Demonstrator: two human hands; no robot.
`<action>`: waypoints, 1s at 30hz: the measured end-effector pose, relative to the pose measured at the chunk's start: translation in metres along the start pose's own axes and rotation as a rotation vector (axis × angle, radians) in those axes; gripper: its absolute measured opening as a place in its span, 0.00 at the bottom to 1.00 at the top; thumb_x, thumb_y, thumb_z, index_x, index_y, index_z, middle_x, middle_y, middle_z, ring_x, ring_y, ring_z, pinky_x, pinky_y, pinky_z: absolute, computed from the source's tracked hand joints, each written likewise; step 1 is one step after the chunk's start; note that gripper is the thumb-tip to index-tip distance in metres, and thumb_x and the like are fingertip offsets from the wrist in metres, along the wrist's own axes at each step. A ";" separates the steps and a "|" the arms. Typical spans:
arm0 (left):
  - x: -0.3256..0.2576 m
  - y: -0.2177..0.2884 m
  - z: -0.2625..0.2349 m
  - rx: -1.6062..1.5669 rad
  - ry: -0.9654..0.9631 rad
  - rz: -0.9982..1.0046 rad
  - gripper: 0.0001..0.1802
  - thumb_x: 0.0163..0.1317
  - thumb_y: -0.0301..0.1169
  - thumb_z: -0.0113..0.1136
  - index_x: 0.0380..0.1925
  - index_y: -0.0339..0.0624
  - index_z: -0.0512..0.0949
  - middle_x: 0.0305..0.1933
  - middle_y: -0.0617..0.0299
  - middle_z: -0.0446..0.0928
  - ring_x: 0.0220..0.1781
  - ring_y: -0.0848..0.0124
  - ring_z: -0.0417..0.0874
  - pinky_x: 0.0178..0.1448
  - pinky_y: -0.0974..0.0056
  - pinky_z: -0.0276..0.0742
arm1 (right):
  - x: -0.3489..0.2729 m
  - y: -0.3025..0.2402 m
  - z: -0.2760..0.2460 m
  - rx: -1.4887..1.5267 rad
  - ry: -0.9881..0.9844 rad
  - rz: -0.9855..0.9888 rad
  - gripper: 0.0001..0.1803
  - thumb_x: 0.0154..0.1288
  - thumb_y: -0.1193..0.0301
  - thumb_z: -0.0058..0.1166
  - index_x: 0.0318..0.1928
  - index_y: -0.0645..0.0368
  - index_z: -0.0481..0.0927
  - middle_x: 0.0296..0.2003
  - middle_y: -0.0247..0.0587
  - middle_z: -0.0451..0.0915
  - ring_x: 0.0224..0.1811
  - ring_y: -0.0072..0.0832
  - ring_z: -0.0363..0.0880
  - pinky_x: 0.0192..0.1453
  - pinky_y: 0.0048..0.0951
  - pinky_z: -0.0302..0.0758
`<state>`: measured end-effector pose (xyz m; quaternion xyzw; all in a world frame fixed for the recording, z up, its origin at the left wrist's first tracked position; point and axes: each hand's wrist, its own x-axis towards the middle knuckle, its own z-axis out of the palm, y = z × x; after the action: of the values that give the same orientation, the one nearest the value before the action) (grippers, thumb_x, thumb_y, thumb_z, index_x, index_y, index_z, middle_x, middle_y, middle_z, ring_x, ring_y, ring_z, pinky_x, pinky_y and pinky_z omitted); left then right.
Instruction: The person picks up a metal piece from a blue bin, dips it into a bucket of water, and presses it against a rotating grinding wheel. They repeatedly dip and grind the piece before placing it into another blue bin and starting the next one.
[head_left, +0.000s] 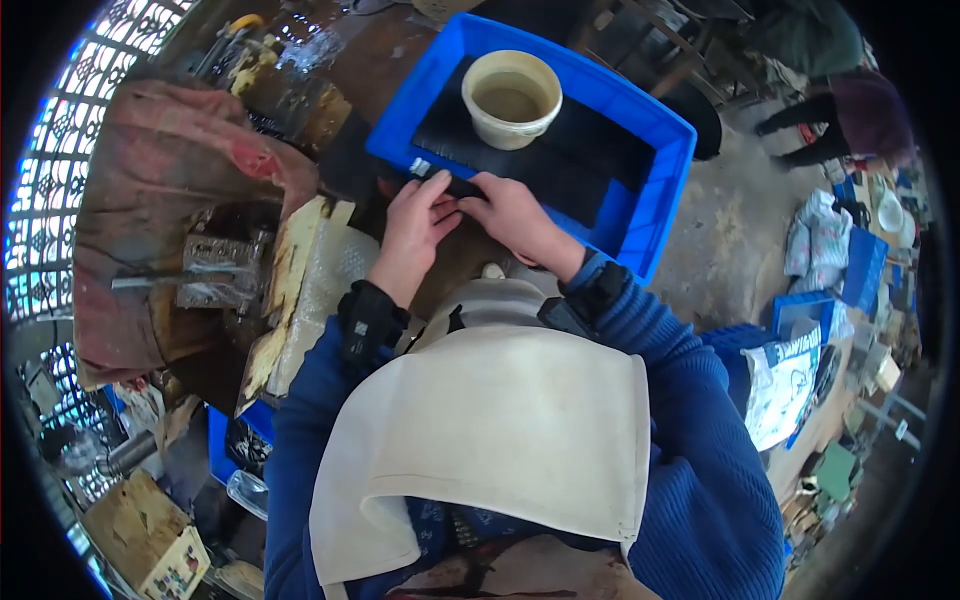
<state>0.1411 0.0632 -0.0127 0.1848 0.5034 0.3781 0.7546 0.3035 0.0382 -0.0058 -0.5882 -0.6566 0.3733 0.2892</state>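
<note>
Both my hands meet at the near left edge of a blue plastic tray (683, 160). Between the fingers of my right hand (520, 222) is a small black piece (461, 187), whose exact kind I cannot make out. My left hand (412, 228) is curled against the same piece, thumb up and fingertips close to those of the right. A pale bit (421, 167) shows just beyond the left thumb. Inside the tray lies a dark flat sheet (590, 165), and a cream bucket (482, 125) with murky liquid stands upright on it.
On my left stands a machine (215, 270) partly draped with a reddish-brown cloth (140, 200), with a stained board (300, 255) beside it. Blue crates (802, 312) and bags (820, 240) crowd the right side. Another person (870, 115) stands at the far right.
</note>
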 end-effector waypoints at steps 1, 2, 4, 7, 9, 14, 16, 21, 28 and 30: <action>0.001 -0.001 -0.002 0.017 0.035 0.003 0.10 0.61 0.39 0.67 0.34 0.51 0.75 0.32 0.69 0.76 0.36 0.75 0.78 0.41 0.66 0.75 | -0.001 -0.005 0.000 0.136 -0.042 0.037 0.13 0.67 0.65 0.56 0.41 0.64 0.77 0.29 0.47 0.80 0.29 0.36 0.79 0.31 0.33 0.74; 0.001 0.000 -0.003 0.024 0.026 -0.005 0.10 0.61 0.39 0.67 0.34 0.51 0.75 0.32 0.69 0.76 0.36 0.75 0.78 0.41 0.66 0.75 | -0.002 -0.006 -0.001 0.273 -0.082 0.072 0.12 0.68 0.65 0.55 0.39 0.64 0.77 0.27 0.42 0.79 0.27 0.30 0.78 0.29 0.30 0.73; 0.002 0.002 -0.004 0.076 0.060 -0.012 0.12 0.61 0.39 0.67 0.37 0.51 0.74 0.34 0.68 0.76 0.38 0.73 0.78 0.44 0.64 0.74 | 0.000 0.001 -0.004 0.377 -0.147 0.198 0.12 0.69 0.64 0.54 0.38 0.62 0.77 0.27 0.38 0.77 0.26 0.26 0.75 0.28 0.27 0.71; 0.000 0.003 -0.001 0.119 0.073 -0.014 0.12 0.61 0.39 0.67 0.38 0.51 0.74 0.35 0.68 0.75 0.39 0.73 0.77 0.46 0.62 0.73 | 0.003 0.005 -0.004 0.590 -0.309 0.432 0.12 0.71 0.63 0.52 0.35 0.60 0.76 0.25 0.30 0.74 0.25 0.17 0.70 0.24 0.20 0.66; 0.000 0.004 -0.001 0.151 0.055 -0.008 0.12 0.61 0.39 0.66 0.37 0.51 0.73 0.34 0.68 0.74 0.38 0.73 0.77 0.46 0.63 0.73 | 0.005 0.004 -0.003 0.610 -0.291 0.459 0.11 0.71 0.64 0.52 0.34 0.57 0.75 0.24 0.28 0.72 0.24 0.16 0.68 0.23 0.19 0.63; -0.003 0.011 -0.013 0.163 0.007 0.047 0.10 0.65 0.37 0.62 0.42 0.48 0.75 0.37 0.66 0.76 0.41 0.73 0.78 0.48 0.64 0.74 | 0.009 -0.002 -0.004 0.773 -0.286 0.492 0.11 0.70 0.65 0.51 0.32 0.57 0.74 0.24 0.28 0.72 0.22 0.16 0.67 0.22 0.19 0.62; -0.012 0.024 -0.008 0.194 -0.038 0.111 0.10 0.67 0.36 0.60 0.44 0.45 0.77 0.39 0.64 0.79 0.42 0.74 0.80 0.46 0.67 0.77 | 0.018 0.002 -0.015 0.813 -0.262 0.466 0.11 0.70 0.64 0.51 0.32 0.57 0.74 0.24 0.28 0.71 0.22 0.16 0.67 0.22 0.19 0.62; -0.036 0.043 -0.045 0.315 0.050 0.289 0.14 0.70 0.34 0.55 0.52 0.43 0.77 0.45 0.63 0.80 0.48 0.74 0.80 0.51 0.67 0.77 | 0.077 0.073 -0.075 -0.090 0.074 -0.109 0.16 0.68 0.60 0.51 0.30 0.60 0.76 0.23 0.37 0.76 0.21 0.26 0.73 0.23 0.28 0.68; -0.080 0.023 -0.106 0.260 0.325 0.400 0.11 0.70 0.31 0.55 0.48 0.40 0.79 0.42 0.63 0.81 0.43 0.76 0.81 0.46 0.70 0.78 | 0.173 0.076 -0.093 -0.810 -0.256 0.339 0.16 0.63 0.68 0.46 0.44 0.60 0.84 0.49 0.54 0.81 0.53 0.49 0.80 0.52 0.44 0.78; -0.093 0.018 -0.111 0.263 0.378 0.413 0.11 0.70 0.31 0.55 0.48 0.40 0.79 0.41 0.63 0.82 0.42 0.77 0.81 0.46 0.71 0.78 | 0.190 0.096 -0.077 -0.867 -0.202 0.342 0.17 0.61 0.70 0.45 0.44 0.59 0.85 0.48 0.53 0.82 0.54 0.47 0.80 0.53 0.41 0.77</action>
<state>0.0150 -0.0065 0.0097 0.3058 0.6312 0.4828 0.5245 0.3930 0.2403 -0.0543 -0.7151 -0.6703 0.1626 -0.1138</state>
